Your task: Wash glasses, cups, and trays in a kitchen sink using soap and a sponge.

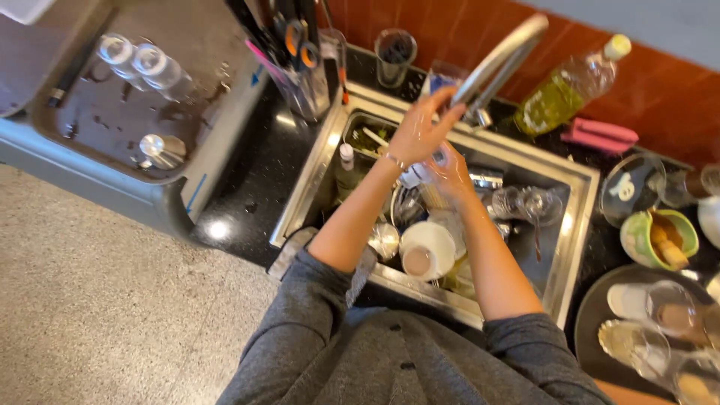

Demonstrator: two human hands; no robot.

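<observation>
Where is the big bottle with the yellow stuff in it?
In the head view, the bottle of yellow liquid lies tilted on the black counter behind the sink, right of the tap, beside a pink cloth.

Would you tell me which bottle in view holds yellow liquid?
The clear plastic bottle with a pale cap, lying tilted behind the steel sink; the small white-capped bottle inside shows none.

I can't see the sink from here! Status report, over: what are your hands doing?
Left hand up on the curved metal tap. Right hand holding a small clear item, hard to tell what. Steel sink below crowded with dishes, white round cup nearest.
</observation>
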